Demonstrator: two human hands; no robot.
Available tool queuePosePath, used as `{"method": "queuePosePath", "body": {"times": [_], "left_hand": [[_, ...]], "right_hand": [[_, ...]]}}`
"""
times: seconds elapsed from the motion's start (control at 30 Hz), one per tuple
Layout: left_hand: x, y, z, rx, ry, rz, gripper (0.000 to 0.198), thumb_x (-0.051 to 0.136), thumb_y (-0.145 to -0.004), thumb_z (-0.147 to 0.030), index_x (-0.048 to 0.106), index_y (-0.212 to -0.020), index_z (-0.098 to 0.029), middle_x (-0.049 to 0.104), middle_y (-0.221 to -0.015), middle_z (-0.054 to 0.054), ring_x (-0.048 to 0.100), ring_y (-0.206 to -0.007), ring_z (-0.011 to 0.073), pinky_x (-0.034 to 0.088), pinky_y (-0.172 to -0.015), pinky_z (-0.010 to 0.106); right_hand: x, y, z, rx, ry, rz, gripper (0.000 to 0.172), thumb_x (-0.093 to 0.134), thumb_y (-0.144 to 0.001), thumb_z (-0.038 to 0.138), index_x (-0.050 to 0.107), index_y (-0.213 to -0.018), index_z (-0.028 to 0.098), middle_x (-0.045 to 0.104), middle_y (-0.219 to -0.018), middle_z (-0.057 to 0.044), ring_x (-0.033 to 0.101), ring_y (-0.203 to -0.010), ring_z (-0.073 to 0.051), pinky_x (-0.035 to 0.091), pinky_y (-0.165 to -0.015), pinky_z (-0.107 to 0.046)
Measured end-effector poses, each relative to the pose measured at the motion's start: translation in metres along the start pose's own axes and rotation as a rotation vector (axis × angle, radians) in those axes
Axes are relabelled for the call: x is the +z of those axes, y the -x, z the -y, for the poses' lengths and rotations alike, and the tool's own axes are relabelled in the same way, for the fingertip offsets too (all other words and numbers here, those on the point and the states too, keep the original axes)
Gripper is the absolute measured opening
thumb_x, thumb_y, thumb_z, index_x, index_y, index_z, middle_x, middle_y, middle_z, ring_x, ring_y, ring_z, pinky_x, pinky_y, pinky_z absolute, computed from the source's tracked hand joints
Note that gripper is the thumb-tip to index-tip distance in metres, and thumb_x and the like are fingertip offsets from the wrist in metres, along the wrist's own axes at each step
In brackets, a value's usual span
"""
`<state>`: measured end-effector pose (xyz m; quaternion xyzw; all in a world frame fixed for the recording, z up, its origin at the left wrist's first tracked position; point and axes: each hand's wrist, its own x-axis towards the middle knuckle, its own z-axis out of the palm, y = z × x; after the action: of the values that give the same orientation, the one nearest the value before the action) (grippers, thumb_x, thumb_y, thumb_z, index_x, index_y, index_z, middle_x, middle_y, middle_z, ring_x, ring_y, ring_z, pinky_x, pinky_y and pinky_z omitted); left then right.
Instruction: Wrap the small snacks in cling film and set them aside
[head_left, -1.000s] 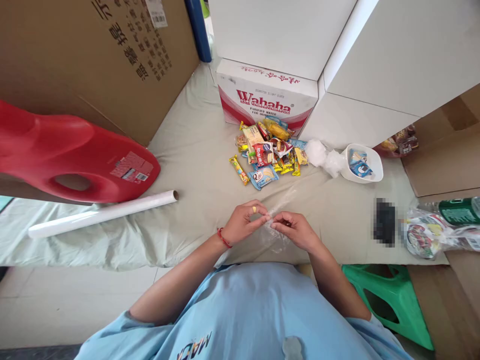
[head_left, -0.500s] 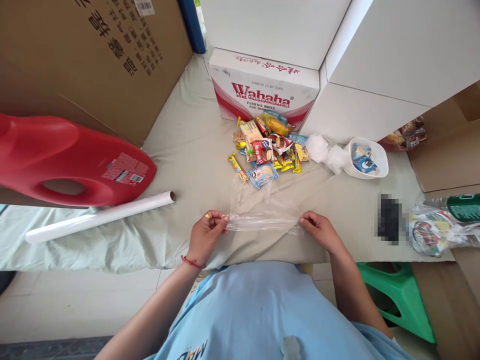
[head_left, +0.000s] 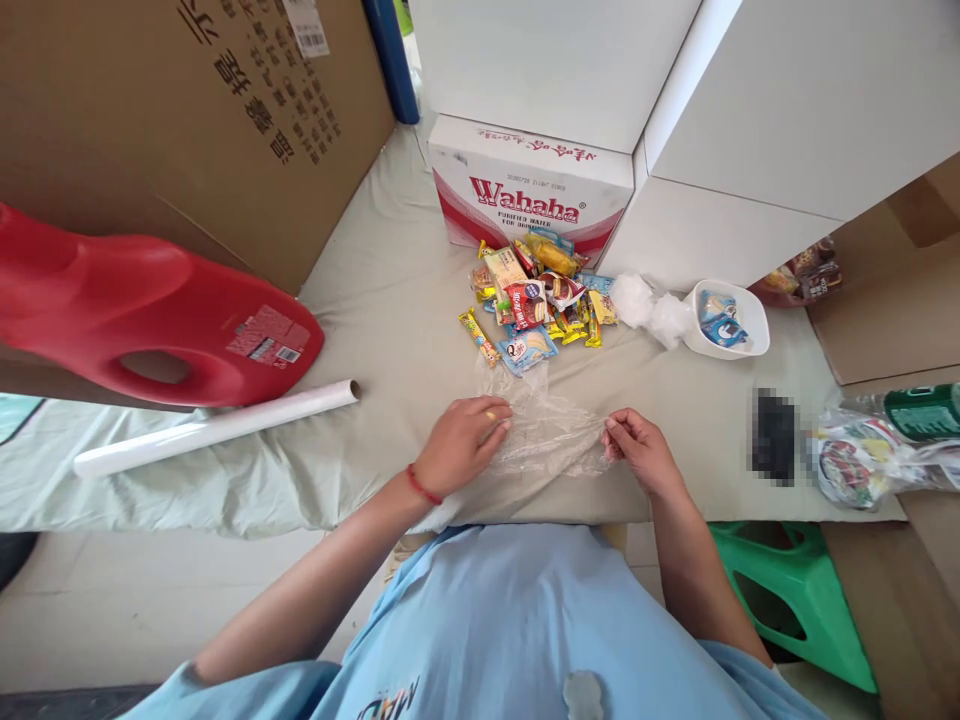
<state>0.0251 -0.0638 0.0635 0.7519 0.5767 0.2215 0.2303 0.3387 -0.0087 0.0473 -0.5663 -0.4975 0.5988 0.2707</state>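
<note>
Head view: looks down on a cloth-covered table (head_left: 397, 300), past a heap of snacks (head_left: 536, 300) to a white-and-red carton (head_left: 532, 190). Shows, just in front of the heap and between both hands, a crumpled clear plastic bag (head_left: 551, 425). Pinches its right edge with the right hand (head_left: 637, 445); curls the left hand (head_left: 469, 442), half open, at its left side, cannot tell whether gripping. Seems busy with spreading the plastic; likely calls for firm holds on both edges.

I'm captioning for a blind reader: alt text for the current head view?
A person's right hand pinches thin clear plastic over a cloth-covered surface, the left hand at its other side. Beyond, wrapped snacks lie heaped before a Wahaha water carton; to the right, a white tub holds blue packets.
</note>
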Motion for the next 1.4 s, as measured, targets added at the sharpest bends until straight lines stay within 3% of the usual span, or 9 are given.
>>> {"method": "queuePosePath", "body": {"times": [0.27,0.37,0.5,0.63,0.77,0.97,1.03,1.23,1.4], "left_hand": [[0.060,0.000,0.023,-0.004,-0.319,0.162,0.077,0.051,-0.097,-0.060,0.037,-0.161,-0.019,0.023,-0.172,0.017,0.022,-0.160,0.0323,0.012,-0.129,0.057],[0.062,0.008,0.025,0.018,-0.339,0.183,0.093,0.057,-0.090,-0.072,0.031,-0.164,-0.021,0.014,-0.174,0.018,0.015,-0.161,0.0348,0.005,-0.129,0.059],[0.064,0.007,0.025,0.036,-0.316,0.210,0.102,0.059,-0.083,-0.080,0.029,-0.165,-0.027,0.009,-0.175,0.018,0.011,-0.162,0.0380,0.000,-0.128,0.061],[0.063,0.006,0.027,0.044,-0.285,0.229,0.110,0.063,-0.077,-0.084,0.029,-0.164,-0.026,0.008,-0.174,0.020,0.011,-0.161,0.0397,0.001,-0.127,0.064],[0.057,0.005,0.034,0.039,-0.214,0.227,0.090,0.046,-0.094,-0.074,0.025,-0.165,-0.024,0.017,-0.174,0.016,0.016,-0.162,0.0317,0.007,-0.129,0.058],[0.050,-0.001,0.043,0.016,-0.186,0.249,0.058,0.032,-0.106,-0.034,0.031,-0.163,-0.026,0.025,-0.172,0.006,0.022,-0.161,0.0227,0.013,-0.130,0.052],[0.050,-0.003,0.043,0.019,-0.201,0.239,0.058,0.033,-0.105,-0.030,0.032,-0.163,-0.027,0.024,-0.173,0.006,0.022,-0.161,0.0227,0.013,-0.130,0.053],[0.051,-0.006,0.046,0.039,-0.239,0.202,0.059,0.036,-0.106,-0.041,0.032,-0.163,-0.024,0.028,-0.171,0.008,0.025,-0.160,0.0241,0.014,-0.130,0.052],[0.049,-0.002,0.046,0.055,-0.232,0.183,0.070,0.041,-0.103,-0.056,0.031,-0.163,-0.023,0.027,-0.171,0.011,0.025,-0.160,0.0263,0.011,-0.130,0.052]], "right_hand": [[-0.045,0.035,-0.035,0.131,0.141,-0.138,0.053,0.070,-0.077,0.072,0.061,-0.088,0.021,0.059,-0.065,0.002,0.051,-0.051,-0.014,0.043,-0.048,-0.028],[-0.059,0.041,-0.040,0.013,0.331,-0.194,0.059,0.071,-0.077,0.071,0.065,-0.107,0.020,0.069,-0.094,-0.009,0.066,-0.083,-0.023,0.055,-0.067,-0.035],[-0.041,0.018,-0.025,-0.258,0.575,-0.278,0.088,0.078,-0.074,0.067,0.051,-0.144,0.023,0.060,-0.139,-0.017,0.052,-0.132,-0.034,0.050,-0.104,-0.052],[-0.011,-0.033,-0.010,-0.267,0.526,-0.225,0.081,0.073,-0.080,0.063,0.052,-0.144,0.019,0.071,-0.115,-0.013,0.065,-0.103,-0.028,0.054,-0.092,-0.044],[-0.015,-0.070,-0.008,-0.201,0.437,-0.253,0.044,0.058,-0.087,0.058,0.071,-0.102,0.018,0.066,-0.074,-0.003,0.059,-0.068,-0.020,0.050,-0.072,-0.034],[-0.033,-0.048,0.019,-0.415,0.672,-0.561,0.033,0.060,-0.091,0.046,0.073,-0.101,0.018,0.067,-0.098,-0.011,0.060,-0.077,-0.022,0.052,-0.083,-0.040],[-0.011,-0.028,0.031,-0.560,0.719,-0.384,0.028,0.056,-0.097,0.041,0.074,-0.106,0.021,0.068,-0.101,-0.012,0.063,-0.085,-0.023,0.053,-0.085,-0.039],[0.094,0.011,0.011,-0.777,0.740,0.827,0.035,0.052,-0.099,0.019,0.072,-0.127,0.022,0.067,-0.140,-0.011,0.055,-0.137,-0.023,0.041,-0.118,-0.043],[0.075,0.019,0.004,-0.576,0.543,1.202,0.035,0.048,-0.102,0.016,0.076,-0.121,0.023,0.072,-0.134,-0.009,0.060,-0.135,-0.019,0.031,-0.125,-0.044]]}}
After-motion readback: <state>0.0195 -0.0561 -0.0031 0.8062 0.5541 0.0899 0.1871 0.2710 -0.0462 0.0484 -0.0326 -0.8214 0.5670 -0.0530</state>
